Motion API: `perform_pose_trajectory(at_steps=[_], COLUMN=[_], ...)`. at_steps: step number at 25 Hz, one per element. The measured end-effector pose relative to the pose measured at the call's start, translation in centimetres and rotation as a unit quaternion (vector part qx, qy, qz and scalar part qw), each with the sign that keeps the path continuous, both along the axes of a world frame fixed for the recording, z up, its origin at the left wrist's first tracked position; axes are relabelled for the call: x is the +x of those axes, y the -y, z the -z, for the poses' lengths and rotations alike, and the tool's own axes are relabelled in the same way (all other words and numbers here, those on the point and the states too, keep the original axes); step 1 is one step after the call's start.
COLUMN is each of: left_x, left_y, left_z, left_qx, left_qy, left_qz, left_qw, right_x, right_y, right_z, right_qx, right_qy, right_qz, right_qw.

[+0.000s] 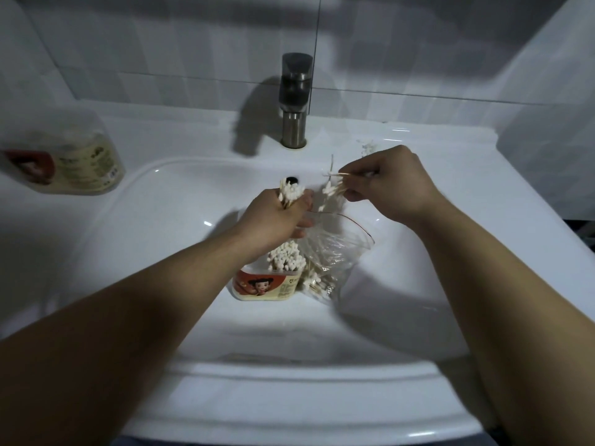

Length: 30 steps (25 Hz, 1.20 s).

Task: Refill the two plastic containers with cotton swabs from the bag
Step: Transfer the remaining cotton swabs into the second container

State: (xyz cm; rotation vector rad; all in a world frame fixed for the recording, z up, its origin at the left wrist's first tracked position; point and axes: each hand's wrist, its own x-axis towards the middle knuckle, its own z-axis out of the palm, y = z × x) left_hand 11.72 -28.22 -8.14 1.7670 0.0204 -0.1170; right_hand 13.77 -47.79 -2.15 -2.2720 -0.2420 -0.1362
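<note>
My left hand (277,217) grips a tight bundle of cotton swabs (65,192) above the sink basin, white tips pointing away from me. My right hand (386,185) pinches a loose bunch of swabs (331,186) that fan out to the left. Under my left hand an open plastic container (264,286) with a cartoon label stands in the basin, swab tips showing at its top. A clear plastic bag (335,252) with several swabs inside lies against its right side. A second container (82,162) with a similar label stands on the counter at the left.
A white sink (145,239) fills the view, with its drain hole (292,179) just beyond my left hand. A metal faucet (294,101) rises behind the basin against the tiled wall. A few white bits (367,146) lie on the counter right of the faucet.
</note>
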Motion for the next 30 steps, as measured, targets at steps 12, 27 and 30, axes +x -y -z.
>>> perform_pose_trajectory(at_steps=[12,27,30], left_x=[-1.0,-0.2,0.1], left_y=[0.4,-0.4,-0.5], left_z=[-1.7,-1.0,-1.2], left_qx=[-0.201,-0.058,-0.084], left_qy=[-0.04,-0.039,-0.041], left_qz=[0.062,-0.03,-0.057], left_qw=[0.977,0.997,0.994], right_x=[-0.8,0.1,0.4], right_y=[-1.7,-0.8,-0.2], right_z=[0.3,0.4,0.4], right_qx=[0.219,0.239,0.206], right_qy=[-0.085,-0.115,-0.111], right_qz=[-0.092,-0.047,-0.037], right_qw=[0.968,0.963,0.972])
